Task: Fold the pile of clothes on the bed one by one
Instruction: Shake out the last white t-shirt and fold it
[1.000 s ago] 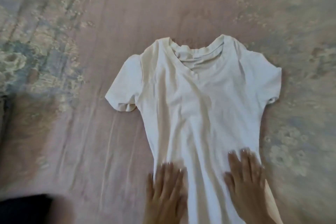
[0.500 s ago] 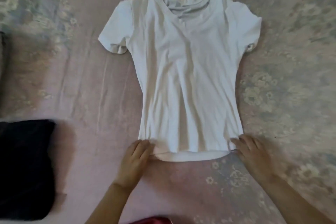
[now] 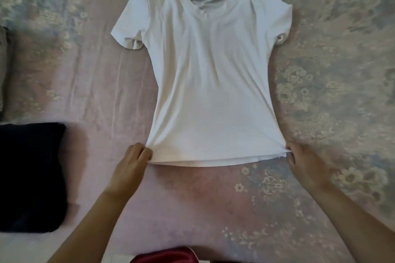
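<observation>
White T-shirt (image 3: pixel 210 83) flat on the bed (image 3: pixel 320 198); left hand (image 3: pixel 132 162) and right hand (image 3: pixel 305 162) pinch its hem corners, fingertips partly hidden; folded dark garment (image 3: pixel 30 177) cut off left

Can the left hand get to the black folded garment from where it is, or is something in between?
Probably yes. The left hand pinches the white T-shirt's hem corner; only bare bedsheet lies between it and the black folded garment. It would have to release the hem first.
</observation>
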### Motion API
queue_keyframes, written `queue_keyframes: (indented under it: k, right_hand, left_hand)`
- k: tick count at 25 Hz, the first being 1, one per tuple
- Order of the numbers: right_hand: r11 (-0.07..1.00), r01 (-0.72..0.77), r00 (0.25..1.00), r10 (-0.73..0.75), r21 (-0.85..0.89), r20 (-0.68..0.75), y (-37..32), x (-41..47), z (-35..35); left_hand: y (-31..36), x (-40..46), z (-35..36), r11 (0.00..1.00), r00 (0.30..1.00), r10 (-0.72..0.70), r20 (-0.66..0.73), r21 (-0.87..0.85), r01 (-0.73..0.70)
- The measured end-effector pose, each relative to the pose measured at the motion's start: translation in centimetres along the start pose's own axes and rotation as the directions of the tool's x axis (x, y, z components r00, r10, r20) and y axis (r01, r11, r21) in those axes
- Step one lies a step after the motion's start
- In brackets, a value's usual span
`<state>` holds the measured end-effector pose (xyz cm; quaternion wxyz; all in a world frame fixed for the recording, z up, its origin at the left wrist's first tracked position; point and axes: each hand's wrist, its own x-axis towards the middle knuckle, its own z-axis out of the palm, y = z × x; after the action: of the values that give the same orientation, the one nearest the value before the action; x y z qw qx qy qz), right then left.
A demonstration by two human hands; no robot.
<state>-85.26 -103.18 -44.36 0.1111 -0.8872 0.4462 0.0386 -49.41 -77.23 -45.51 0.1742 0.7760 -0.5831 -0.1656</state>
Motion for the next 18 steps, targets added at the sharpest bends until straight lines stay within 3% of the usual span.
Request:
queue_keyframes:
  k: [2,4,7,11,14,16,18]
  right_hand:
    - [0.999,-0.015,0.995,0.019,-0.034,0.101,0.5,-0.8,-0.2]
    - [0.976,-0.217,0.953,0.209,0.015,0.219,-0.1,-0.6,0.4]
    - [0.919,-0.371,0.921,0.345,0.132,0.182,-1.6,0.8,1.9]
    - [0.889,-0.374,0.925,0.339,0.264,0.171,-0.6,-0.5,2.0]
    - [0.901,-0.35,0.93,0.301,0.258,0.21,1.2,-2.7,0.8]
    - [0.985,-0.134,0.966,0.106,0.107,0.237,1.8,-3.6,0.5]
    - [0.996,0.055,0.927,-0.023,-0.075,0.374,2.0,-3.9,0.4]
  left_hand:
    - [0.4,-1.0,0.3,0.991,0.99,-0.134,-0.052,-0.013,0.133]
    - [2.1,-1.0,1.2,0.93,0.931,-0.352,-0.094,-0.143,0.337]
    - [4.3,0.4,2.2,0.762,0.798,-0.602,-0.044,-0.33,0.557]
    - [2.3,-0.7,1.5,0.833,0.868,-0.497,-0.021,-0.291,0.47]
    - [0.9,-3.5,0.7,0.882,0.902,-0.431,0.023,-0.2,0.427]
    - [0.6,-4.8,0.2,0.933,0.94,-0.331,0.086,-0.12,0.339]
    - [0.3,-5.5,0.0,0.965,0.954,-0.251,0.162,-0.041,0.26]
